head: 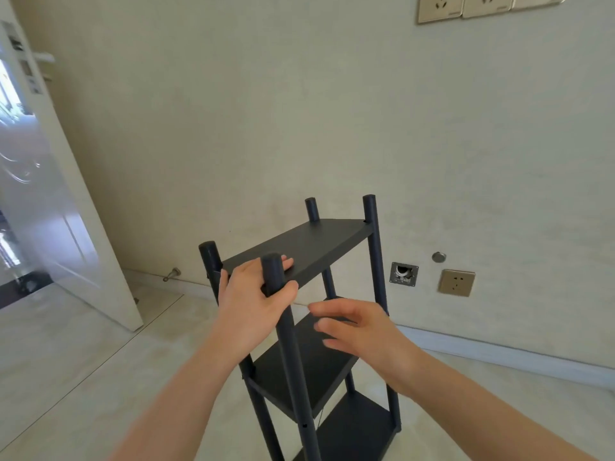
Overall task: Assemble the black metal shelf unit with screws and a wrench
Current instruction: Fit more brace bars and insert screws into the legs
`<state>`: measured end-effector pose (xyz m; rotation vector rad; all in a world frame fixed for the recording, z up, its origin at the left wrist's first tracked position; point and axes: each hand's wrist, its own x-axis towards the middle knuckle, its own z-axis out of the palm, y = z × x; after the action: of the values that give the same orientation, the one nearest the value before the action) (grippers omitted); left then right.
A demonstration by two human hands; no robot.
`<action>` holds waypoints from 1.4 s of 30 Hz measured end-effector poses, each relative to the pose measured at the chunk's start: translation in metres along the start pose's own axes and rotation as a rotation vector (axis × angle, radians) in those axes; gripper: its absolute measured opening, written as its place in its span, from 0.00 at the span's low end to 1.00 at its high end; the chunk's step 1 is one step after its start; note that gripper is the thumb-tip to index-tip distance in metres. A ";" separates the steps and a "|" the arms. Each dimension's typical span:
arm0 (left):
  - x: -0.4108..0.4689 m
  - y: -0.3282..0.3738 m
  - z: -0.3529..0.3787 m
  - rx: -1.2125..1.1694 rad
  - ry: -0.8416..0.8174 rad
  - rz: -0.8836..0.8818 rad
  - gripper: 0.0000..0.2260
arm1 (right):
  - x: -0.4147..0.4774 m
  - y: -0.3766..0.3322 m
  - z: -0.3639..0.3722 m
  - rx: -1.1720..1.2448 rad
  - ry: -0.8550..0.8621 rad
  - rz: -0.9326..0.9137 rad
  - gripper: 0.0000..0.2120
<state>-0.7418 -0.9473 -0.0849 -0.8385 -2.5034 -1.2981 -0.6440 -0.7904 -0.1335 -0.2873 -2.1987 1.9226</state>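
Note:
The black metal shelf unit (309,247) stands upright on the floor in the middle of the view, with three flat shelves between four round posts. My left hand (249,294) grips the near edge of the top shelf beside the near post, fingers on the shelf top and thumb curled round the post. My right hand (359,331) hovers just right of that post, above the middle shelf, with fingers spread and relaxed, holding nothing. No screws or wrench show in view.
A pale wall stands close behind the shelf, with a socket (456,282), an uncovered wall box (403,274) and a round cap (438,257) low on it. A white door (76,207) hangs ajar at left. A doorstop (171,273) sticks out near the skirting.

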 end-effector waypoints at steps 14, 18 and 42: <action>-0.038 -0.009 -0.021 0.068 -0.095 0.199 0.17 | -0.008 0.046 -0.107 -0.232 0.518 0.094 0.19; -0.044 -0.009 -0.025 0.088 -0.114 0.211 0.20 | 0.001 0.050 -0.104 -0.226 0.465 0.097 0.22; -0.019 -0.032 -0.006 -0.178 -0.002 0.083 0.16 | -0.027 0.064 -0.132 -0.225 0.465 0.087 0.14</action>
<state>-0.7451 -0.9743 -0.1117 -0.9694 -2.3534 -1.5082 -0.5803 -0.6637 -0.1807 -0.7893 -2.1009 1.4522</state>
